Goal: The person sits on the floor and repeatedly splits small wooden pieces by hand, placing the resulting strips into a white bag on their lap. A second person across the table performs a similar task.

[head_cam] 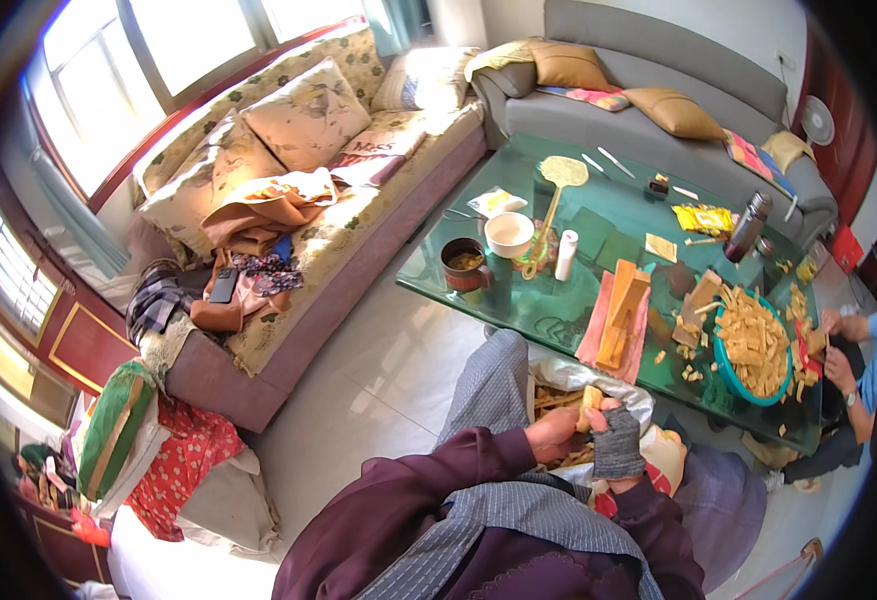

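My left hand (556,435) and my right hand (612,441) meet above an open sack (637,401) between my knees. Both hold one short tan piece (589,405), perhaps dried root or bark; its exact kind I cannot tell. A grey fingerless wrap covers much of the right hand. More tan strips (551,397) lie in the sack under the hands. Ahead, on the glass table (528,307), wooden blocks (622,307) rest on a pink cloth (594,319). To their right a teal basin (725,367) is heaped with tan strips (753,345).
A brown mug (465,266), white bowl (510,234), fly swatter (564,171), knives (615,162) and a steel flask (750,225) stand or lie on the table. Another person's hands (837,367) work at its right edge. A sofa (348,285) runs along the left.
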Motion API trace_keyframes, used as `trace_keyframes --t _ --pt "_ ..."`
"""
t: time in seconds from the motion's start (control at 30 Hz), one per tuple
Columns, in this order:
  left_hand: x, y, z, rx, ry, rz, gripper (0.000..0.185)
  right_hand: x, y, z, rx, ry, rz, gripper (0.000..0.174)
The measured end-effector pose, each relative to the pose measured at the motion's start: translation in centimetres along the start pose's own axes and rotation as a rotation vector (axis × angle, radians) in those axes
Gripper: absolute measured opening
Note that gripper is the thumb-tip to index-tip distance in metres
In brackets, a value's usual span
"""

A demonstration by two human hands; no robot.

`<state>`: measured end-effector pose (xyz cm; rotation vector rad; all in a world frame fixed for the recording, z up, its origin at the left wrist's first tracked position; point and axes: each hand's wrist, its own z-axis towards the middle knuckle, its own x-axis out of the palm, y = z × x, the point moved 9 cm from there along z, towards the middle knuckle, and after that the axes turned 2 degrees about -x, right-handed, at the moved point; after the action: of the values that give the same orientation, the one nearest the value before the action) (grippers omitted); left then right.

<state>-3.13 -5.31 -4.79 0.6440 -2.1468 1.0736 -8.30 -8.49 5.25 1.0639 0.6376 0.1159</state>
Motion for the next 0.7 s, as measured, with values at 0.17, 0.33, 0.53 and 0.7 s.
trace_keyframes --t 0.17,0.33,0.53,0.7 --pt "2.1 -3.1 -1.5 0.470 0.177 0.725 0.014 -1.2 5.4 1.1 -0.340 -0.142 -0.263 0.012" --pt "6.2 -9.7 -7.4 0.874 -0.308 1.548 0.020 -1.3 -2.1 1.6 0.070 -0.143 0.272 0.016" --pt "9.7 -12.2 -12.3 1.341 -0.295 1.321 0.032 2.9 0.9 0.9 0.638 0.012 1.290 0.012" --pt "10.2 -12.9 -12.3 1.416 -0.251 1.359 0.027 -1.4 2.4 1.9 0.142 0.048 0.282 0.020"
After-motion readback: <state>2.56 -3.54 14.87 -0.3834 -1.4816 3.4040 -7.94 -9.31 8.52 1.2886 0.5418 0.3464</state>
